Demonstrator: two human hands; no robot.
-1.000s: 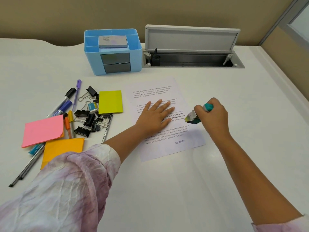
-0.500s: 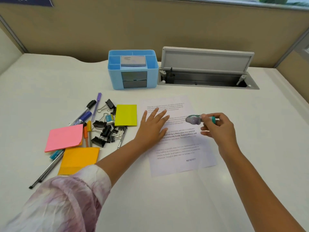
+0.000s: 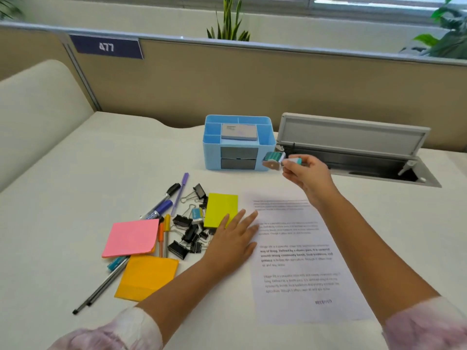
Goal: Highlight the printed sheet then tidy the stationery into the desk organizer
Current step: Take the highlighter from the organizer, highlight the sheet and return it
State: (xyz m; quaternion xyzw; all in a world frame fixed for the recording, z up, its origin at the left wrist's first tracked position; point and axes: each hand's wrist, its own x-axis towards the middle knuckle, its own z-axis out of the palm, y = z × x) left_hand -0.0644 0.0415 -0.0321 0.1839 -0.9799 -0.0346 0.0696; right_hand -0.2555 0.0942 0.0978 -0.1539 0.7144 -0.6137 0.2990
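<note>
The printed sheet (image 3: 300, 263) lies flat on the white desk at centre right. My right hand (image 3: 307, 174) is raised above the sheet's far end, pinching a small teal and white roller stamp (image 3: 274, 160) beside the front right corner of the blue desk organizer (image 3: 237, 150). A grey pad (image 3: 239, 131) rests in the organizer's top compartment. My left hand (image 3: 233, 239) lies flat, fingers spread, at the sheet's left edge, partly over the yellow sticky pad (image 3: 219, 208). Black binder clips (image 3: 189, 236), pens and markers (image 3: 161, 208), a pink pad (image 3: 131, 238) and an orange pad (image 3: 147, 276) lie to the left.
An open cable hatch (image 3: 353, 157) with a raised lid sits in the desk right of the organizer. A tan partition with a "477" label (image 3: 107, 47) runs behind the desk. Two thin dark pens (image 3: 101, 290) stick out at the front left.
My right hand lifted the roller stamp off the sheet and carried it back towards the organizer. My left hand slid left to the sheet's edge. The camera tilted up.
</note>
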